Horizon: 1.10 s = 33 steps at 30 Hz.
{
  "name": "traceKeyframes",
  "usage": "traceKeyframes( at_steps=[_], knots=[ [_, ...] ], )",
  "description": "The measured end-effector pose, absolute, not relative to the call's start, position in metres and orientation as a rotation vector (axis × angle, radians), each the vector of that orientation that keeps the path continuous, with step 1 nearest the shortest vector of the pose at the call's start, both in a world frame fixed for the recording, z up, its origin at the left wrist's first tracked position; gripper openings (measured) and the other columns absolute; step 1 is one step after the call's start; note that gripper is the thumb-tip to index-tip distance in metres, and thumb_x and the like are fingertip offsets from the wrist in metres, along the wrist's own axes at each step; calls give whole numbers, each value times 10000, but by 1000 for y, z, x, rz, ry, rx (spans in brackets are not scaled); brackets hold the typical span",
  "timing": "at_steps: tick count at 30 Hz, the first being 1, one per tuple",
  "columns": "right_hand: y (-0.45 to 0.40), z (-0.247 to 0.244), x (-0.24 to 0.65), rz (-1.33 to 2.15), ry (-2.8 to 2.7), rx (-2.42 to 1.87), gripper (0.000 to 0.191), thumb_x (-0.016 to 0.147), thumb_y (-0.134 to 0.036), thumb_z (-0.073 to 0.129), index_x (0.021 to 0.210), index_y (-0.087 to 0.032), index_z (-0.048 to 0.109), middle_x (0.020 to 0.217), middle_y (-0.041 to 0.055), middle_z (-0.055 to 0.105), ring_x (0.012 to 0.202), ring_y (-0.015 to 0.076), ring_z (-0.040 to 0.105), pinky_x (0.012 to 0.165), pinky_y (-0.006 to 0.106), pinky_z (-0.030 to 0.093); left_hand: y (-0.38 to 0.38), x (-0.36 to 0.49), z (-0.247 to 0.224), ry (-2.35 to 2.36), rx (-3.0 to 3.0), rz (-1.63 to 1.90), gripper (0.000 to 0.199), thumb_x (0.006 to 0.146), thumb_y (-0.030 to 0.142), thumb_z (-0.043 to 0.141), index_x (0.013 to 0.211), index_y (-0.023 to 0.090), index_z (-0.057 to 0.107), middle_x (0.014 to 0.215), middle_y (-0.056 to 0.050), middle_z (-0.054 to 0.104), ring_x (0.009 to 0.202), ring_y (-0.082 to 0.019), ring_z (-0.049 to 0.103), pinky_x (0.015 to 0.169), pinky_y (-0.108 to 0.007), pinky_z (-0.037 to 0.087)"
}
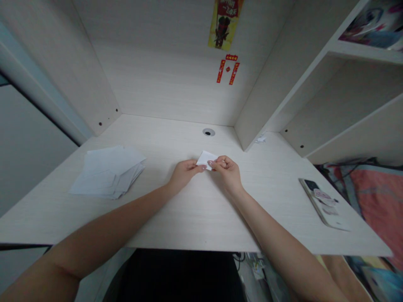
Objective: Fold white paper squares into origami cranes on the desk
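Between my two hands, just above the middle of the desk, is a small folded piece of white paper point(205, 157). My left hand point(186, 172) pinches its left edge, thumb on top. At the paper's right side, my right hand point(229, 171) grips it between thumb and fingers, the fingertips partly curled out of sight. Off to the left lies a loose stack of white paper sheets point(107, 170), spread unevenly on the desk and touched by neither hand.
The pale wooden desk point(182, 222) has a round cable hole point(208, 132) near its back panel. A phone point(324, 205) lies at the right. An upright shelf divider point(267, 96) stands at back right, with crumpled white scraps point(261, 139) beside its foot. Red stickers point(228, 69) are on the back panel.
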State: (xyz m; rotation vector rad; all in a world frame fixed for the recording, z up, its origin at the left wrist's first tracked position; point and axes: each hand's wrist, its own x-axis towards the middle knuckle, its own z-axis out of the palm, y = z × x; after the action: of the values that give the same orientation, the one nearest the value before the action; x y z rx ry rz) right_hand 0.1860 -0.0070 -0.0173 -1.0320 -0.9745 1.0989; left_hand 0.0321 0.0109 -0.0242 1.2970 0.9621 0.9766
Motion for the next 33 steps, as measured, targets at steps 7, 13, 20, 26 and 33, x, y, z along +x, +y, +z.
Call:
traceKeyframes(
  at_steps=[7,13,20,26,33],
  knots=[
    [-7,-18,186,1101,-985,-1021,296,576,-314,791,656,-190,534,495,-60,583,471,84,504,518,220,378,11,32,-22,974,1238,990,321,677,440,677,773,134,701,776,-56,716,741,-158,639,744,-266,467],
    [-8,-16,186,1094,-987,-1045,314,566,-338,791,649,-190,527,504,-54,584,476,89,509,515,226,383,12,30,-26,985,1266,1000,350,669,458,680,821,145,718,782,-51,718,748,-162,635,721,-261,454],
    [-8,-15,186,1079,-990,-1052,308,565,-337,790,649,-189,533,518,-45,602,485,92,522,522,228,396,12,29,-23,988,1267,978,371,665,468,680,851,150,722,802,-57,721,776,-175,635,722,-270,446],
    [-8,-14,185,1077,-992,-1051,303,569,-330,789,640,-188,532,499,-52,587,465,81,496,501,221,374,11,29,-23,980,1262,976,363,684,458,668,874,154,722,802,-54,724,779,-175,638,727,-270,440],
    [-9,-13,185,1082,-993,-1061,304,567,-349,785,639,-193,534,488,-58,572,463,86,486,507,229,372,10,29,-22,978,1266,991,331,690,434,671,864,158,727,782,-52,726,745,-163,637,698,-258,436]
  ],
)
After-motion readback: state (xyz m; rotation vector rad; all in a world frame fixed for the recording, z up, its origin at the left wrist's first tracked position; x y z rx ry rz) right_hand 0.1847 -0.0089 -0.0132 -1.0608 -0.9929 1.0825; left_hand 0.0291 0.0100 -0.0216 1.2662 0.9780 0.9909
